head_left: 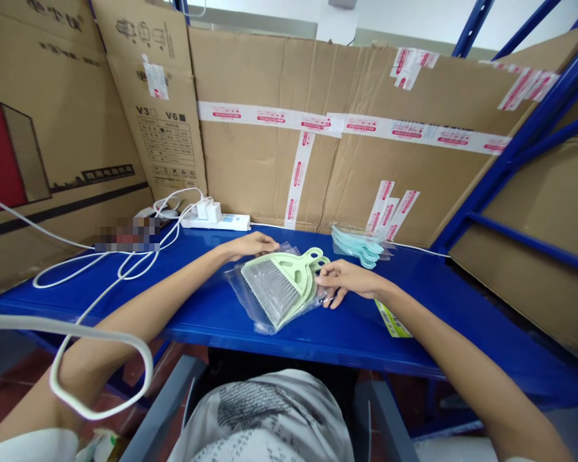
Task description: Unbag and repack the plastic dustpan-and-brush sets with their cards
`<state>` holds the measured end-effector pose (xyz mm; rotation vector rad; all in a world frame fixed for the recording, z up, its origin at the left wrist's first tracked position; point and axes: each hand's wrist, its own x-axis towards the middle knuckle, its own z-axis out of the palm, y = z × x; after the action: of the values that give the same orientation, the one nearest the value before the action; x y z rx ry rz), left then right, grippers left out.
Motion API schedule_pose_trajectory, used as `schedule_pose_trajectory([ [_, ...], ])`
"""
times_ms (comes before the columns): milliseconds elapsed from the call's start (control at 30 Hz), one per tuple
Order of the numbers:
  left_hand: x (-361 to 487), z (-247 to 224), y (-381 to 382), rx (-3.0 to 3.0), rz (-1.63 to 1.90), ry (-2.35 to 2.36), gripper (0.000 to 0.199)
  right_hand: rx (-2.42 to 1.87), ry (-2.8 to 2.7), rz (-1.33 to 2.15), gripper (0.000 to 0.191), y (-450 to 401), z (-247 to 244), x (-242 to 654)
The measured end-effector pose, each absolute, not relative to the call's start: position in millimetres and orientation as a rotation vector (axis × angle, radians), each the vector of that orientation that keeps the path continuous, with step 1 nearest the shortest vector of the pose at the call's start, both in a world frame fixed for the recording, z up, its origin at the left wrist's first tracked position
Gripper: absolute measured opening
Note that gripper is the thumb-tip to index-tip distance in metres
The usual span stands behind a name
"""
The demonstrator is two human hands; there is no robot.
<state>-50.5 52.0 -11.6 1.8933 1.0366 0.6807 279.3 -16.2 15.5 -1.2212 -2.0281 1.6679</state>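
A light green mini dustpan point(296, 308) and a hand brush point(291, 273) with grey bristles lie nested together on the blue table. A clear plastic bag point(243, 298) surrounds them. At the bag's far left edge is my left hand point(253, 245), its fingers pinched on the film. My right hand point(345, 280) grips the bag beside the handles, thumb and forefinger together and the other fingers curled below. The brush handle, with its hanging hole, points away to the right.
Pale blue plastic items point(359, 245) in clear wrap lie at the back right. A yellow-green card point(392, 321) is partly under my right forearm. A white power strip point(221, 221) and loose white cables point(142, 253) occupy the back left. Cardboard walls point(255, 167) enclose the blue table point(443, 308).
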Motion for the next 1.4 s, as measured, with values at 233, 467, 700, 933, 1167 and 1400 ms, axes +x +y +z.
schedule_pose_trajectory([
  [233,-54.7,-12.5,53.1,1.627,0.613,1.074,0.054,-1.179,-1.899,1.5,0.053,8.0,6.6,271.0],
  [467,-56.6,-5.9,57.6,1.334,0.984,1.008,0.035,-1.181,-2.019,1.086,0.04,47.0,35.8,262.5],
  [700,-58.7,5.9,54.6,1.289,1.419,0.891,0.043,-1.131,-2.248,0.476,0.021,68.5,85.3,248.5],
  [933,-58.5,15.3,49.0,1.404,1.705,0.823,0.045,-0.968,-2.346,0.215,0.01,59.3,104.0,243.7],
  [1167,-56.6,20.9,44.6,1.481,1.853,0.816,0.032,-0.863,-2.358,0.028,0.006,49.2,114.7,244.6],
  [1400,-55.9,25.4,38.9,1.519,1.908,0.802,0.03,-0.856,-2.346,0.048,0.006,45.7,118.6,246.8],
])
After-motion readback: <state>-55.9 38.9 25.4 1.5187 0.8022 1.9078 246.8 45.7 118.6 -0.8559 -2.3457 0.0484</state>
